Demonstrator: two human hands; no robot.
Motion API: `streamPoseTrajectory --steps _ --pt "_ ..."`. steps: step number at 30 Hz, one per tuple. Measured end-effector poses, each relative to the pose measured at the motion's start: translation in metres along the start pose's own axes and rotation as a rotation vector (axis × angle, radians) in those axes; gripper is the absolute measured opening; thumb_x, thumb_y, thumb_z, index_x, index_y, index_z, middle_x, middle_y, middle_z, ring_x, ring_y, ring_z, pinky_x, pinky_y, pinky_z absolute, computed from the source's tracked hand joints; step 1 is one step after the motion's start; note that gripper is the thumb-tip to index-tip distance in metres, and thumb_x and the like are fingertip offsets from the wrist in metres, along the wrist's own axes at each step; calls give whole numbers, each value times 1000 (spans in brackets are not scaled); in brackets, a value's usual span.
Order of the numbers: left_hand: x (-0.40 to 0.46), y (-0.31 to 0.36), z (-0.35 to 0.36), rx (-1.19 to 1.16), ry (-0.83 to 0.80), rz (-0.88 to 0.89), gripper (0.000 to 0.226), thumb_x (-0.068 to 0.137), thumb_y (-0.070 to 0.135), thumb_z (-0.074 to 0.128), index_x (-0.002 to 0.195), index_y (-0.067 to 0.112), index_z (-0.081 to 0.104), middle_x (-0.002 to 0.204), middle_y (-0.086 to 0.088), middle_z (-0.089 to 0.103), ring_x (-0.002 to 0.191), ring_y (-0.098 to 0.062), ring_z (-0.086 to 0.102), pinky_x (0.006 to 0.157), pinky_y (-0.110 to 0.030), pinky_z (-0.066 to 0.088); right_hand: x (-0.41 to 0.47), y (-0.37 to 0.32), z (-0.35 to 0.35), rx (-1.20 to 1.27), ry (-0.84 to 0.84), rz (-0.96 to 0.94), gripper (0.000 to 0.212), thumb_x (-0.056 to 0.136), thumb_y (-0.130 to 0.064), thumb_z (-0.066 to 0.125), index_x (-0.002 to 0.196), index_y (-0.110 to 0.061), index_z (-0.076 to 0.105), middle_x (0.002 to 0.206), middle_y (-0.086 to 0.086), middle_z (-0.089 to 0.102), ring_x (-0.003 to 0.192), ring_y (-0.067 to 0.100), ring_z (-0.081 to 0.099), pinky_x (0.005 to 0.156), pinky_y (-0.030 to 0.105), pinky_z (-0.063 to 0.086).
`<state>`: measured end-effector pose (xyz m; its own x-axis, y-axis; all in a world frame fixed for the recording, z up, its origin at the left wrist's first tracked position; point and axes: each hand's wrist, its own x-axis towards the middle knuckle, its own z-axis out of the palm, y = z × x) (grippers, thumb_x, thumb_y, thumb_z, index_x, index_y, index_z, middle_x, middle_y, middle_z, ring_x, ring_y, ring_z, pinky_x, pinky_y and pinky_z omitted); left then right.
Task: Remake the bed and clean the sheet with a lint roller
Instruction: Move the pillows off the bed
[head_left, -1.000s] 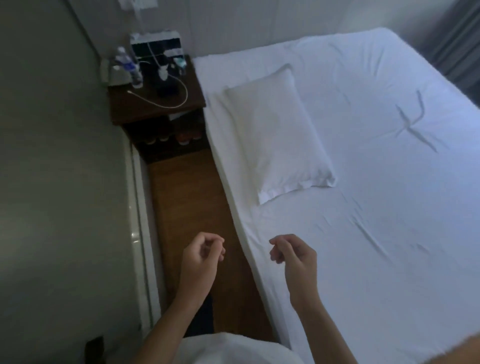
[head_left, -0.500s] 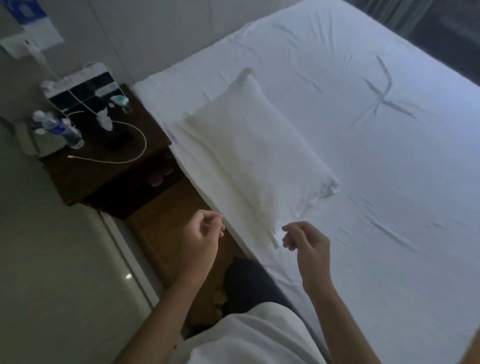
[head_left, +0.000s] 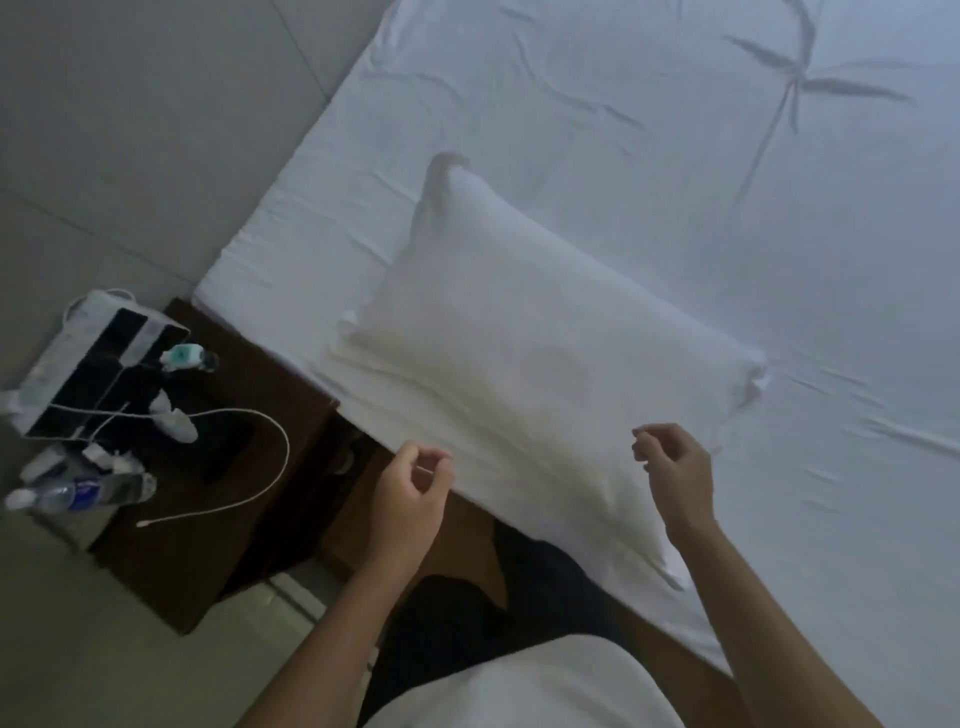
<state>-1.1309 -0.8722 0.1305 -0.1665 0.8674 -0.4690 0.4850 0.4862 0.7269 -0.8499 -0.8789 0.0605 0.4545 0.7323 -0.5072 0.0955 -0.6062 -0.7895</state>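
two bare hands hover in front of us, neither holding anything. our left hand (head_left: 410, 499) hangs over the gap between the dark wooden desk (head_left: 218, 519) and the bed edge, its fingers loosely curled with thumb and forefinger near each other, so that grip is slack and empty. our right hand (head_left: 675, 475) floats just above the near end of the white pillow (head_left: 519, 364), fingers likewise loosely bent, not touching the fabric as far as we can tell. the pillow lies at an angle on the white sheet (head_left: 649, 130), close to the bed's near edge and its head corner. the sheet is spread over the mattress, with a star-shaped cluster of creases far to the upper right and smaller wrinkles beside the pillow. no lint roller shows itself to us. on the desk, beside the bed, we see a water bottle (head_left: 83, 491) lying on its side, a white cable (head_left: 244, 467) looping across the top, and a black and white box (head_left: 98, 374) against the wall. below us, a white shirt (head_left: 524, 686) and dark trousers fill the bottom of the view.
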Motion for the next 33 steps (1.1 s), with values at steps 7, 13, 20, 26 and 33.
streamPoseTrajectory --steps 7,13,20,26,33 --pt "184 5 -11 252 -85 154 20 92 31 66 109 24 58 105 6 61 95 -8 58 79 -21 49 116 30 15 -179 314 352 52 84 -38 75 126 -12 58 126 16 58 118 36 55 95 49 48" --pt "331 -5 -2 456 -98 191 67 87 28 74 141 5 42 135 -11 47 121 -26 50 103 -38 44 156 56 35 -237 355 665 100 76 -42 84 149 -7 27 151 22 27 137 45 32 110 60 35" --pt "443 -3 35 661 -153 224 92 73 36 87 144 6 35 143 -21 39 135 -37 37 115 -46 31 171 91 44 -147 360 741 125 65 -52 88 155 -14 11 155 20 22 140 45 31 114 59 29" --pt "479 -8 63 413 20 -43 102 73 59 74 147 5 29 147 -19 43 133 -37 45 111 -48 39 187 131 45 -68 368 796 137 36 -78 82 145 -12 33 145 14 47 131 40 48 109 58 38" --pt "476 3 84 560 41 70 51 85 40 65 121 6 55 123 -22 61 113 -41 57 95 -46 48 185 103 66 -280 529 653 45 85 -37 75 114 -4 65 115 20 68 108 41 62 88 39 45"
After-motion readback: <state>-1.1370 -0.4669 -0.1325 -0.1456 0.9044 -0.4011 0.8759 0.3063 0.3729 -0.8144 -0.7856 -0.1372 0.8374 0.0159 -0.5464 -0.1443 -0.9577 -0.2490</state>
